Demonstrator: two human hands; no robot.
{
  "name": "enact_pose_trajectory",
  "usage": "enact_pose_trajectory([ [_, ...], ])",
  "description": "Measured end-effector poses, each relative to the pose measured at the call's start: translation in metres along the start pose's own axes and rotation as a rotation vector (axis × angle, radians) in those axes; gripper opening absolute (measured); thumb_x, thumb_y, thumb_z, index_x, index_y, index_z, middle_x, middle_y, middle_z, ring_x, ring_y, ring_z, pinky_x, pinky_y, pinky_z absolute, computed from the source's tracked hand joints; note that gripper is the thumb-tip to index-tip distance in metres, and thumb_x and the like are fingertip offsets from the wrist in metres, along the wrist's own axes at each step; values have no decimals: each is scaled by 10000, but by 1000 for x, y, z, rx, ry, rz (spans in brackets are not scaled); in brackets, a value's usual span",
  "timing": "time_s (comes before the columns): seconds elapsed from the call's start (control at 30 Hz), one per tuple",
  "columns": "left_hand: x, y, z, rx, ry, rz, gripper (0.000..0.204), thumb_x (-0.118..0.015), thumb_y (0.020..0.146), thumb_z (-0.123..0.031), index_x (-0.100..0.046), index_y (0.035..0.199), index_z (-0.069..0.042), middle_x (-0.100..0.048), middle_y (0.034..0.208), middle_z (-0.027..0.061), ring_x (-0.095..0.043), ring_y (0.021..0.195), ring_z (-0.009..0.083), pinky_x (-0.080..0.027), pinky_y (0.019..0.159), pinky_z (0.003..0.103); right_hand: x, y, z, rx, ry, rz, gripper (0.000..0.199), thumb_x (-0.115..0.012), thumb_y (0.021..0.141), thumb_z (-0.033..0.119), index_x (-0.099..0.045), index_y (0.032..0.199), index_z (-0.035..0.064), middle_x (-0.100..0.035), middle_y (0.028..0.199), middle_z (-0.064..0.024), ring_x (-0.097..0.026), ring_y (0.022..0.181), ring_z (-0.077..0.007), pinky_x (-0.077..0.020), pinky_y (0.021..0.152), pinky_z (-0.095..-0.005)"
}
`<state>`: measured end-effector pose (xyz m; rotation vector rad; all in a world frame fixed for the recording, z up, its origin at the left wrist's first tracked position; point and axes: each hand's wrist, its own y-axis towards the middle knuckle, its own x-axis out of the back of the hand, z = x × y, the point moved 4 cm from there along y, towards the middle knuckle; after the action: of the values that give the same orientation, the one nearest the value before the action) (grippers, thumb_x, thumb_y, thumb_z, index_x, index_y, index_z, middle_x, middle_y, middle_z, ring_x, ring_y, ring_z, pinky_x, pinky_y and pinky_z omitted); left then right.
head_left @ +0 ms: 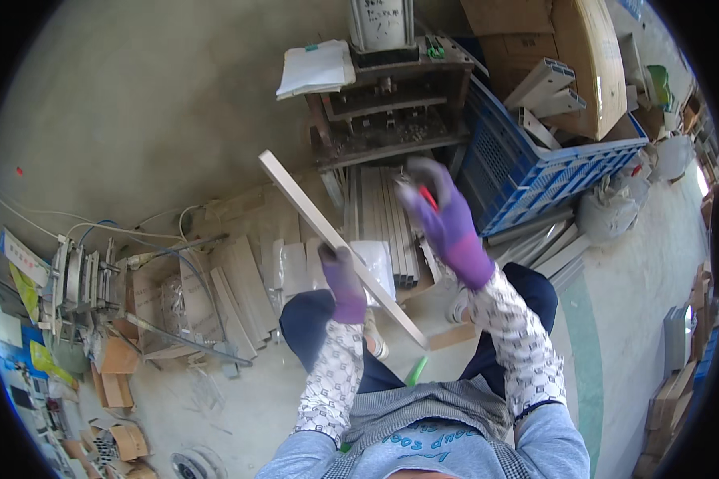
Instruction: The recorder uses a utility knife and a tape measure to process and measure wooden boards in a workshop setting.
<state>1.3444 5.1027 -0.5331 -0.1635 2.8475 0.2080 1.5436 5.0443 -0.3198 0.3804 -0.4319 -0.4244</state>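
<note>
L hand (343, 275) clamped on pale strip (339, 243), tip at 11 o'clock; R hand (439, 211) curled round red tool (428, 197). Risk: one-handed grip lets strip swing, slip.

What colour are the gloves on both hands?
Purple, on the left hand and right hand; head view.

A bare grey concrete floor (152, 104) spreads out ahead and to the left of the hands. Straight ahead stands a grimy metal machine (387, 112); to its right sits a blue plastic crate (535, 176). Cardboard scraps (120, 367) litter the floor at far left. Daylight brightens the far right edge.
</note>
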Motion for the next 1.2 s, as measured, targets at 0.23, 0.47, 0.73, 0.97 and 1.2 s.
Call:
enact_pose_trajectory([
  [0.23,-39,-27,-12,129,-65,90,568,-599,885,-650,-463,950,-103,-465,687,-2,-509,560,105,-427,502,263,-84,227,44,232,-415,-87,655,-798,745,468,-580,1191,41,-615,1174,-219,-628,1069,-368,-503,904,-435],
  [0.47,-96,-37,29,626,-219,201,454,-646,900,-563,-535,916,-123,-474,651,-24,-504,524,104,-444,484,285,-115,297,-30,105,-664,99,611,-818,723,425,-616,1209,116,-580,1190,-197,-597,1101,-350,-472,959,-449],
  [0.73,-134,14,103,928,-476,382,490,-680,851,-598,-595,874,-116,-532,627,-5,-507,450,155,-429,422,305,-37,-73,-192,-142,-76,299,652,-674,927,321,-420,1448,24,-530,1336,-207,-533,1250,-323,-438,1049,-409],
  [0.97,-181,49,70,599,-104,193,685,-722,779,-655,-622,1016,-20,-574,866,45,-560,808,154,-472,748,316,-2,-203,-148,-914,577,390,786,-530,970,353,-101,1588,124,-557,1238,-150,-640,957,-180,-546,774,-297],
  [1.2,-176,110,120,786,-50,129,730,-741,764,-648,-637,1081,1,-604,920,44,-568,821,159,-476,782,314,-26,-171,-184,-845,518,305,687,-481,1006,419,-238,1553,81,-584,1218,-107,-551,821,-122,-491,650,-253],
])
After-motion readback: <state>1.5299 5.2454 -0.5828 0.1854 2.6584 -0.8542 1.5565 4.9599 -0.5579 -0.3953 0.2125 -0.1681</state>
